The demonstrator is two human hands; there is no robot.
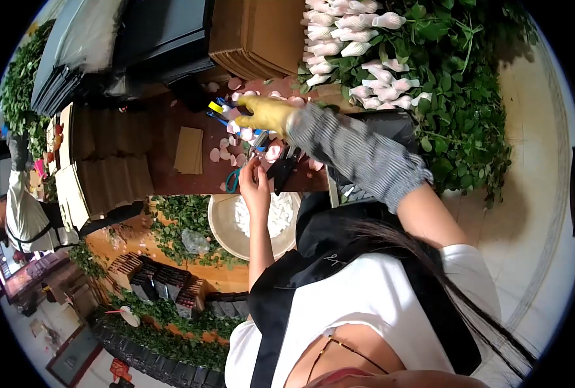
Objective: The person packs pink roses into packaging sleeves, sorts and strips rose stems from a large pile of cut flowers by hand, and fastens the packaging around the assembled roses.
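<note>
My right hand (265, 115), in a yellow glove with a grey striped sleeve (358, 152), reaches over the reddish table (164, 174). Its thumb and fingers are apart. Just beyond the fingertips lies a blue and yellow object (216, 108) of unclear kind. Closer to my body, my bare left hand (255, 184) has its fingers bent together; what they hold, if anything, is too small to make out. A teal scissor-like handle (232, 181) is beside it. Near both hands are a pink rose head (274, 152) and scattered pink petals (224, 154).
White-netted roses (355, 35) with leafy stems (455, 84) are piled at right. Cardboard sheets (255, 39) and dark folders (161, 35) stand at the back. A pale tub (219, 223) with white pieces sits below the table edge. Another person (32, 216) is at far left.
</note>
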